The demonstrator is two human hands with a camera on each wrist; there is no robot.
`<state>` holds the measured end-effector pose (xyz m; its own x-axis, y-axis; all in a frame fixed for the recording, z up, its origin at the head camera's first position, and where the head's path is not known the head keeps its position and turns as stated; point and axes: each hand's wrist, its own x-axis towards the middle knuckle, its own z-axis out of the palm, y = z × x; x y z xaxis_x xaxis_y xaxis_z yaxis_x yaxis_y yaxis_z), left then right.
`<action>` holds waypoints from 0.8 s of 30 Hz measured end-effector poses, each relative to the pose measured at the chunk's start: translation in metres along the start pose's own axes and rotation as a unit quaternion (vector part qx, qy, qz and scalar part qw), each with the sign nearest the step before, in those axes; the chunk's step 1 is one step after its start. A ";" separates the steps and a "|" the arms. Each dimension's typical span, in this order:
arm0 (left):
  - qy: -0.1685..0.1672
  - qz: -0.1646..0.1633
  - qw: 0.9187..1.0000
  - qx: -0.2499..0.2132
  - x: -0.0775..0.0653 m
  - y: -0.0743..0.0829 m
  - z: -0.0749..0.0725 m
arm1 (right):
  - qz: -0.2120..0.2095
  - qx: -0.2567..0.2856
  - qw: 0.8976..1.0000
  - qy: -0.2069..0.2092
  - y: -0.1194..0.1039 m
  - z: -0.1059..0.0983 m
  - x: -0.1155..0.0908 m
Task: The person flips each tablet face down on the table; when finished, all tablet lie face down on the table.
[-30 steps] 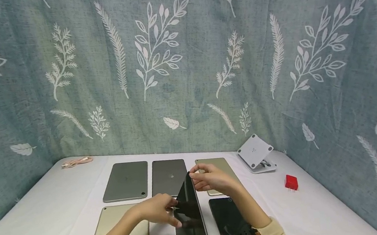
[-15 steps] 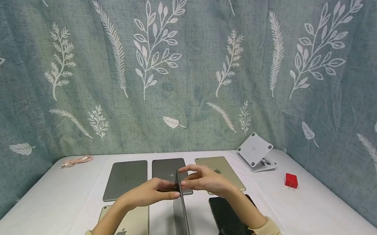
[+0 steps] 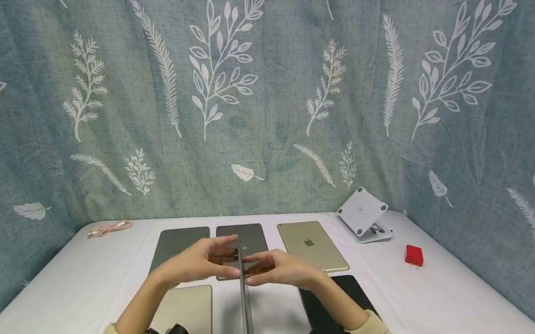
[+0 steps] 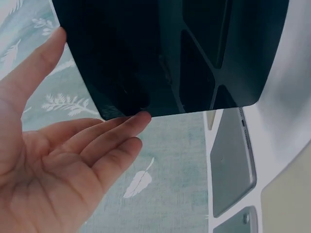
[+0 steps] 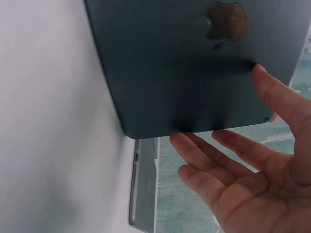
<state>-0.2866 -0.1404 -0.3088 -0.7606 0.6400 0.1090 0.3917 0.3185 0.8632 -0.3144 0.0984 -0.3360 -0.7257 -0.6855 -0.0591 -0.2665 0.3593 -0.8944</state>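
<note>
Dark glass faces the left hand (image 3: 198, 263): it is the screen of the upright tablet (image 4: 126, 58), seen edge-on from the head, between the fingers of the 2 hands. The left thumb is spread wide from nearly straight fingers, its tip at a long edge while fingertips touch the short edge. The right hand (image 3: 280, 270) lies against the back, thumb tip on that face, loosely bent fingers meeting the same short edge. Whether its lower side touches the white table (image 3: 54, 310) cannot be told. Beyond the fingertips lies a grey tablet (image 3: 255, 236); left of it, a green-grey tablet (image 3: 177, 245) partly behind the left hand. Past the right fingers lie a far gold tablet (image 3: 313, 242) and, farther off, a silver stand (image 3: 362, 214) and red charger (image 3: 413, 255). A near gold tablet (image 3: 193, 315) lies below the left wrist, a black tablet (image 3: 317, 308) below the right.
</note>
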 end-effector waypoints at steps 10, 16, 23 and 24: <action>-0.020 -0.007 1.000 0.020 -0.012 0.002 -0.019 | 0.035 -0.069 0.997 0.000 0.010 0.014 0.007; -0.025 -0.015 0.999 0.022 -0.015 0.003 -0.024 | 0.055 -0.143 0.988 0.012 0.012 0.018 0.008; -0.038 0.000 0.999 0.011 -0.018 -0.002 -0.029 | 0.044 -0.133 0.990 -0.003 0.012 0.021 0.008; -0.040 0.002 0.999 0.008 -0.018 -0.003 -0.029 | 0.044 -0.137 0.990 -0.002 0.012 0.022 0.008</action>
<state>-0.2895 -0.1733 -0.2993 -0.7149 0.6956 0.0720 0.4031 0.3258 0.8552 -0.3092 0.0832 -0.3565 -0.7516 -0.6461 -0.1325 -0.3651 0.5749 -0.7323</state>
